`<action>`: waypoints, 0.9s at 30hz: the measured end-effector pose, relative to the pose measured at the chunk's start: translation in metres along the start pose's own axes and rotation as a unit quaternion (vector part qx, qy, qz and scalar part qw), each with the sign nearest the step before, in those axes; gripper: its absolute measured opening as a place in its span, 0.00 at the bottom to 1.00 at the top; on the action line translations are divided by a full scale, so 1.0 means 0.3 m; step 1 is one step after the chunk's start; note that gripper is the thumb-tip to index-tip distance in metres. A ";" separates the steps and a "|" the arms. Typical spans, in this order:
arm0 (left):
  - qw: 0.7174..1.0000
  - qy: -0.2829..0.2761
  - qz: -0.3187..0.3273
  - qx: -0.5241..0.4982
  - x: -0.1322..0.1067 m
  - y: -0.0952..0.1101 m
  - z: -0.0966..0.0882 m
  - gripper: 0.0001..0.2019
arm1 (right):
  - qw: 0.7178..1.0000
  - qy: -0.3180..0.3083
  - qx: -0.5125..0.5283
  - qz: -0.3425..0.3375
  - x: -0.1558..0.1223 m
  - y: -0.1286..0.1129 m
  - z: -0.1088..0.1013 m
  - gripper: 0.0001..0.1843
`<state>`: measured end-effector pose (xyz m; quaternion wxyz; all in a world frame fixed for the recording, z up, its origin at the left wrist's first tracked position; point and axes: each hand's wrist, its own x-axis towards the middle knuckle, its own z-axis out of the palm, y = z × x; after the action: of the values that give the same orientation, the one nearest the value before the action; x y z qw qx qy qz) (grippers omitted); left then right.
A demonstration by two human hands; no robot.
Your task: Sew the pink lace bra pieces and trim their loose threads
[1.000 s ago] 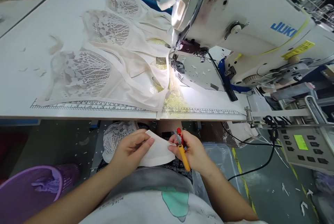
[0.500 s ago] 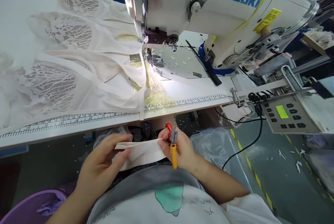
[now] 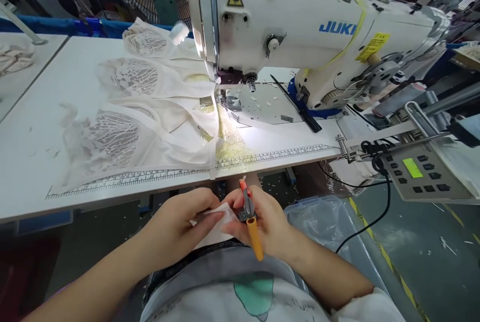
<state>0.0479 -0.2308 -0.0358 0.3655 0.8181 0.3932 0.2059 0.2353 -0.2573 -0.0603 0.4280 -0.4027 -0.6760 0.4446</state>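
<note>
My left hand (image 3: 187, 222) is closed on a piece of white fabric (image 3: 215, 236), pinching its upper edge between thumb and fingers above my lap. Close beside it, my right hand (image 3: 270, 222) is closed around small scissors (image 3: 249, 206) with one red and one orange handle. The right thumb rests at the fabric's right edge; whether those fingers also pinch it I cannot tell. Above my hands, several white lace-cupped bra pieces (image 3: 118, 137) lie on the sewing table (image 3: 33, 162), strung along a white strip that hangs over the front edge.
A JUKI sewing machine (image 3: 300, 37) stands over the table, with black tweezers (image 3: 296, 104) on its bed. A control panel (image 3: 423, 172) juts out at the right. Below it are a clear plastic bin (image 3: 337, 222) and a hanging black cable (image 3: 369, 224).
My left hand has moved right along the fabric, close to my right hand, and the fabric is now bunched between them. The scissors have tilted slightly. The view has lifted, showing more background.
</note>
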 end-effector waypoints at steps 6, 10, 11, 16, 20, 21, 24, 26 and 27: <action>0.971 0.008 -0.163 -0.177 -0.018 0.052 -0.076 0.13 | 0.997 0.035 0.070 0.017 0.023 -0.015 0.047 0.12; 0.926 0.053 -0.199 -0.317 -0.040 0.044 -0.052 0.11 | 0.996 0.022 0.069 0.050 0.025 -0.041 0.053 0.08; 0.907 0.068 -0.213 -0.357 -0.046 0.036 -0.029 0.12 | 0.996 0.016 0.056 0.061 0.023 -0.043 0.047 0.10; 0.817 0.072 -0.282 -0.498 -0.054 -0.002 0.114 0.15 | 0.975 -0.148 -0.012 0.168 -0.004 0.000 -0.048 0.24; 0.822 0.031 -0.264 -0.503 -0.034 -0.008 0.159 0.14 | 0.932 -0.305 -0.122 0.152 -0.041 0.043 -0.161 0.31; 0.829 0.026 -0.256 -0.497 -0.028 -0.008 0.162 0.14 | 0.920 -0.331 -0.151 0.148 -0.049 0.046 -0.184 0.32; 0.840 0.016 -0.250 -0.481 -0.012 -0.008 0.165 0.13 | 0.893 -0.367 -0.211 0.152 -0.070 0.038 -0.225 0.34; 0.843 0.009 -0.263 -0.470 -0.003 -0.007 0.167 0.13 | 0.885 -0.367 -0.236 0.162 -0.075 0.025 -0.233 0.34; 0.843 0.007 -0.270 -0.465 0.001 -0.007 0.168 0.13 | 0.882 -0.365 -0.245 0.168 -0.076 0.018 -0.234 0.34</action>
<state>0.0787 -0.2516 -0.0700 0.7418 0.4120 0.4589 0.2635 0.3091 -0.2590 -0.0536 -0.0429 -0.4112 -0.7939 0.4458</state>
